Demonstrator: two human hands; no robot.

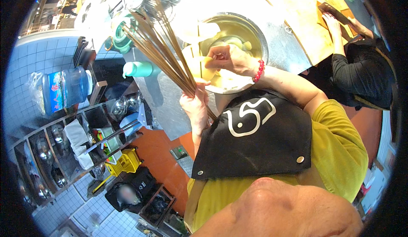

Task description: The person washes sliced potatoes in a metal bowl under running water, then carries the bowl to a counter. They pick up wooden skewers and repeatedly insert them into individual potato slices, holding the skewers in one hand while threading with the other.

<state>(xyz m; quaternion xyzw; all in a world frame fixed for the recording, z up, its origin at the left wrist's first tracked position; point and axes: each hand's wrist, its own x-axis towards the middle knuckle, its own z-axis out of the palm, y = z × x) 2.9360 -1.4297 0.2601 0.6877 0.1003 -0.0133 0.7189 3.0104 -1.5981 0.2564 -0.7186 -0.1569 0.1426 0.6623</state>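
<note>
My left hand [195, 105] is closed around the lower part of a fanned bundle of long thin wooden skewers [169, 56]. One skewer stands apart from the bundle and runs through several pale, thin slices that look like potato. With the fingertips of my right hand [234, 59], red bead bracelet at the wrist, I pinch the lowest pale yellow slice [204, 67] on that skewer. Directly beneath the right hand is a large round metal bowl [264, 42], with more pale slices [235, 42] inside. Strong glare washes out the upper slices.
A mint-green bottle [138, 69] stands on the metal worktop [165, 104] at left. Glassware and green containers [122, 34] are behind it. At right, a co-worker's hands [333, 24] hold a cleaver [333, 12] over a wooden board. Metal shelving [63, 119] and a large water bottle [65, 88] are at far left.
</note>
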